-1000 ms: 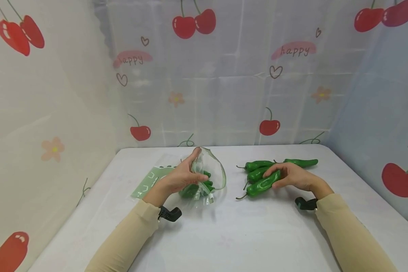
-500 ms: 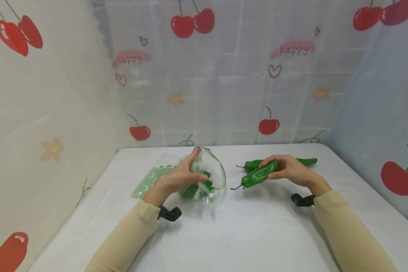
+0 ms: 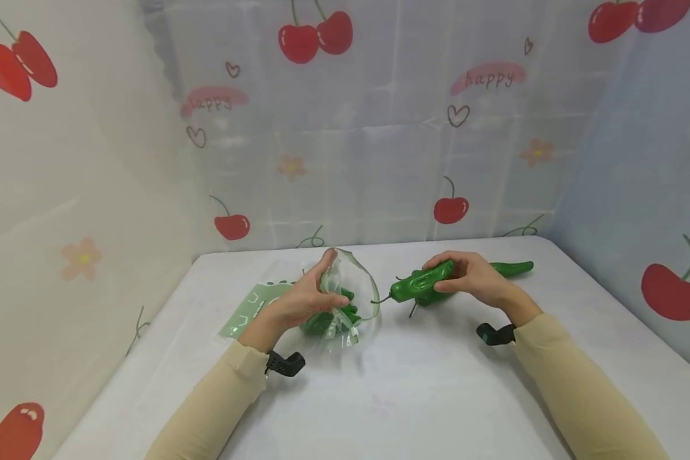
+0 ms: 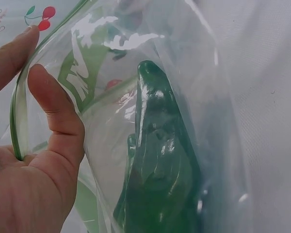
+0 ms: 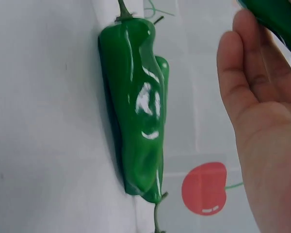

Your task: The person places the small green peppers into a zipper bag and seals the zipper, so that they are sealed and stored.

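My left hand holds the mouth of a clear zip bag with green print, thumb and fingers spreading its rim. Green peppers lie inside the bag, blurred by the plastic in the left wrist view. Above the table, my right hand pinches a glossy green pepper near its tip, with the stem pointing left to the bag's mouth. That pepper only enters the top corner of the right wrist view. Below and behind this hand, more green peppers rest on the table, partly hidden in the head view.
A white-covered table spans the front. Cherry-printed curtains hang behind it and at both sides. One pepper pokes out to the right behind my right hand. A black wrist camera sits at each cuff.
My right hand has lifted the pepper off the pile and carried it left and away from me, toward the bag's mouth. The left hand keeps its hold on the bag.
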### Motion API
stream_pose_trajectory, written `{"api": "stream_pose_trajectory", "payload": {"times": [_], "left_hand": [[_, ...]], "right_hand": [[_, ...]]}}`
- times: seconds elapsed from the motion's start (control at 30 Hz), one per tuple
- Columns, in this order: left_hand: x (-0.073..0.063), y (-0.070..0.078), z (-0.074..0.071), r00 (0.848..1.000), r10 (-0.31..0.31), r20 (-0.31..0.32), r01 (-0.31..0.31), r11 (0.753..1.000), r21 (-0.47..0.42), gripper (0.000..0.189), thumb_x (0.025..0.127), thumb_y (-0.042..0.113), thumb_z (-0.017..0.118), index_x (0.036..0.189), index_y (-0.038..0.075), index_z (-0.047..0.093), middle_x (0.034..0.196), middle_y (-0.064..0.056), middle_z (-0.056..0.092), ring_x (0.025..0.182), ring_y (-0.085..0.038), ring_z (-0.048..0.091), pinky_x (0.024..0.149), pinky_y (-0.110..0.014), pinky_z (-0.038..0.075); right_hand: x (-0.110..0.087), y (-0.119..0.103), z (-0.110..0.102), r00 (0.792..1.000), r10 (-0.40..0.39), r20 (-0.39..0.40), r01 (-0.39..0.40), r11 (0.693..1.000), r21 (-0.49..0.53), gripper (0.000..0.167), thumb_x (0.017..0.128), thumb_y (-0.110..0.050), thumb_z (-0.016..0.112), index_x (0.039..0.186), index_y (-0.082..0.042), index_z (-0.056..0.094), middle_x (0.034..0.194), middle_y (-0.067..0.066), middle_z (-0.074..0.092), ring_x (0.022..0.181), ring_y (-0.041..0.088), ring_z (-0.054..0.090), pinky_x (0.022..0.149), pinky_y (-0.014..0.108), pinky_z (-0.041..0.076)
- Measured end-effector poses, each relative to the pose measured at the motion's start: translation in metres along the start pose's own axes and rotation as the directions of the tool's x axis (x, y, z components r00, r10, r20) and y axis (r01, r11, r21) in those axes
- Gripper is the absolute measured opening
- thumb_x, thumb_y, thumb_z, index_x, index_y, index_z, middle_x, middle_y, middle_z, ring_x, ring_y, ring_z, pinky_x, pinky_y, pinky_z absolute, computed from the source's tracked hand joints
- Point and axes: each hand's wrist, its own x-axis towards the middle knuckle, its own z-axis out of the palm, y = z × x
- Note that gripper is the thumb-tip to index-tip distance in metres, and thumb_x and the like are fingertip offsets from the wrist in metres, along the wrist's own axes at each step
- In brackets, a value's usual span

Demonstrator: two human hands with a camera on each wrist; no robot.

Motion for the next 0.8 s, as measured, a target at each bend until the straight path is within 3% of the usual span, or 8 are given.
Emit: {"api": "stream_pose_trajectory", "payload": {"times": [0.17, 0.37, 0.63, 0.8], "left_hand": [[-0.002, 0.000, -0.002, 1.000, 0.001, -0.010, -0.001, 1.000, -0.007, 0.120, 0.084, 0.013, 0.086, 0.167, 0.030, 0.002, 0.173, 0.014, -0.007, 0.108, -0.024, 0.061, 0.088, -0.038, 0.053], [-0.001, -0.001, 0.000, 1.000, 0.003, 0.020, -0.003, 1.000, -0.026, 0.118, 0.085, 0.014, 0.084, 0.167, 0.030, 0.001, 0.173, 0.013, -0.007, 0.081, -0.018, 0.057, 0.078, -0.033, 0.052], [0.001, -0.004, 0.000, 1.000, 0.007, -0.005, -0.007, 1.000, -0.022, 0.115, 0.087, 0.009, 0.082, 0.167, 0.031, 0.003, 0.174, 0.012, -0.006, 0.084, -0.018, 0.060, 0.077, -0.033, 0.052], [-0.001, -0.003, -0.001, 1.000, 0.012, -0.010, -0.012, 1.000, -0.017, 0.116, 0.086, 0.010, 0.083, 0.167, 0.031, 0.002, 0.174, 0.012, -0.006, 0.080, -0.018, 0.056, 0.075, -0.033, 0.051]], "right_hand": [[0.007, -0.004, 0.008, 0.999, 0.010, -0.034, -0.010, 1.000, 0.001, 0.047, 0.087, -0.017, 0.084, 0.129, -0.007, 0.067, 0.126, 0.006, 0.067, 0.099, 0.022, 0.068, 0.085, 0.030, 0.060], [0.004, -0.004, 0.012, 0.999, 0.025, -0.045, -0.026, 0.999, -0.026, 0.046, 0.087, -0.019, 0.084, 0.129, -0.008, 0.067, 0.126, 0.007, 0.067, 0.100, 0.022, 0.068, 0.085, 0.029, 0.060], [0.010, -0.008, 0.017, 0.999, -0.005, -0.039, 0.004, 1.000, -0.008, 0.046, 0.087, -0.018, 0.084, 0.129, -0.008, 0.067, 0.124, 0.005, 0.068, 0.095, 0.019, 0.069, 0.083, 0.029, 0.060], [0.021, -0.011, 0.026, 1.000, -0.012, -0.017, 0.012, 1.000, 0.005, 0.046, 0.087, -0.019, 0.084, 0.129, -0.008, 0.067, 0.121, 0.004, 0.069, 0.095, 0.019, 0.070, 0.085, 0.036, 0.061]]}}
